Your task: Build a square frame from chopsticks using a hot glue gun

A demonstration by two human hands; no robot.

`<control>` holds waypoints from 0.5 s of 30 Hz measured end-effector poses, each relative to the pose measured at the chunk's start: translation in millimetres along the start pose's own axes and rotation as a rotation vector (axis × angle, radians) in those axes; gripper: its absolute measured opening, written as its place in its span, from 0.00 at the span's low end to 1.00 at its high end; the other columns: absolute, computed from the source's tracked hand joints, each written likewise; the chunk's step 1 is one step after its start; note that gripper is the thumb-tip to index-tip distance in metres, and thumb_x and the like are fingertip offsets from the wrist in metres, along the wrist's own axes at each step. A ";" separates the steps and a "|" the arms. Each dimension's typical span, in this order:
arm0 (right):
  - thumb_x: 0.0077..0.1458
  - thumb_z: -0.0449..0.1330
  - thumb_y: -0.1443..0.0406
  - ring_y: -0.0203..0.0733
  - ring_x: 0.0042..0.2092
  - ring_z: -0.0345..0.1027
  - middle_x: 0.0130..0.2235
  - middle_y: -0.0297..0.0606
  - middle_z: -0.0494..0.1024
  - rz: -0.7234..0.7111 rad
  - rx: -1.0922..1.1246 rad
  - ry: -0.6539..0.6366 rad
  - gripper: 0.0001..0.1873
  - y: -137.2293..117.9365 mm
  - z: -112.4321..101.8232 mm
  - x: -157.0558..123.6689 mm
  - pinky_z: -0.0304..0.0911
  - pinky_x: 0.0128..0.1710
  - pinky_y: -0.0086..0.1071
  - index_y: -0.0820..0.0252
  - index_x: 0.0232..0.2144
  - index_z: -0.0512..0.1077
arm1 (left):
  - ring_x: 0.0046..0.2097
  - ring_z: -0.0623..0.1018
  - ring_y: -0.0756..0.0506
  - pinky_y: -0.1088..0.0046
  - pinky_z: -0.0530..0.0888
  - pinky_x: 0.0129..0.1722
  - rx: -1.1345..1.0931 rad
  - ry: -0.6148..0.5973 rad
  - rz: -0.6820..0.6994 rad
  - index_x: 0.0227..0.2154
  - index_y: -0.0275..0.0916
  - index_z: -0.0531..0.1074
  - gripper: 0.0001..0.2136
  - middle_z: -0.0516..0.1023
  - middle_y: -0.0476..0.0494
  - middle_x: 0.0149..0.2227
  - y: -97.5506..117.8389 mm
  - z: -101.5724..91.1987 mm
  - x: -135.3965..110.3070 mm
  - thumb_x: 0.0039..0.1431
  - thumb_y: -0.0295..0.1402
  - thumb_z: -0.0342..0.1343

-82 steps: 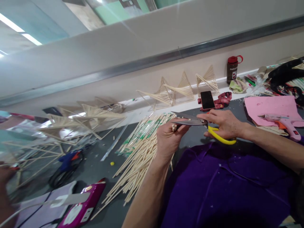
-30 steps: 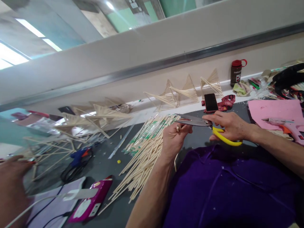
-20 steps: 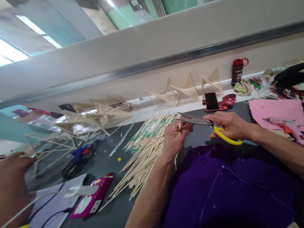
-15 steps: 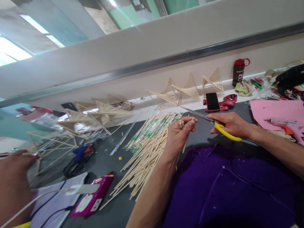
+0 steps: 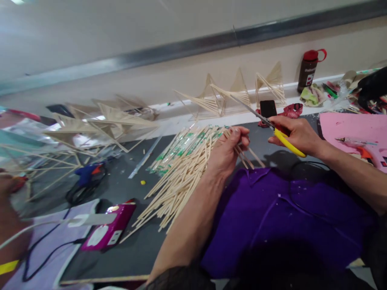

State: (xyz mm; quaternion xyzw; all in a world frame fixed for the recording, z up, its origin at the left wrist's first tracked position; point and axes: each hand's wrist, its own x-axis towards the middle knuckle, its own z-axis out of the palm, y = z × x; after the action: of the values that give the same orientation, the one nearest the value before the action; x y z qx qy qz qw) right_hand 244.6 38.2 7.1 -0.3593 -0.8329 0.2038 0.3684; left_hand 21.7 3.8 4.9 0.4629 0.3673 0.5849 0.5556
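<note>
My left hand (image 5: 226,155) is closed round a few thin wooden sticks (image 5: 257,157), whose free ends slant down to the right. Beneath that forearm a large pile of similar loose sticks (image 5: 181,183) is spread over the dark table, partly hidden by the arm. In my right hand (image 5: 302,131) is a pair of scissors (image 5: 288,144) with yellow handles. Its long metal blades point up and left, above and apart from the held sticks; they look nearly closed. A purple cloth (image 5: 242,225) lies in front of me.
Several stick frames (image 5: 208,102) stand along the wall by a phone (image 5: 267,108) and bottle (image 5: 307,72). At right a pink glue gun (image 5: 367,149) rests on pink sheet. Leftward are a blue glue gun (image 5: 86,175), magenta power box (image 5: 110,227) and another person's hand (image 5: 9,181).
My left hand has turned, so the sticks now show lengthwise, pointing down and right. The scissors stay in my right hand, tilted a little more steeply. The view has dipped lower.
</note>
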 end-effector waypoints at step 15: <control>0.58 0.63 0.53 0.36 0.36 0.66 0.38 0.34 0.78 -0.039 -0.061 -0.002 0.24 10.9 3.4 3.9 0.61 0.37 0.31 0.61 0.51 0.75 | 0.17 0.58 0.54 0.75 0.57 0.17 0.118 0.171 0.150 0.30 0.41 0.78 0.19 0.58 0.58 0.15 -53.5 3.5 35.5 0.56 0.53 0.66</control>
State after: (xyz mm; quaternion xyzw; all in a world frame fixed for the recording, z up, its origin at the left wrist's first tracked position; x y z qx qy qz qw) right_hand 245.1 48.0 0.2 -0.3540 -0.8459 0.1713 0.3602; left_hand 43.2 44.6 -39.9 0.4694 0.4115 0.6394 0.4488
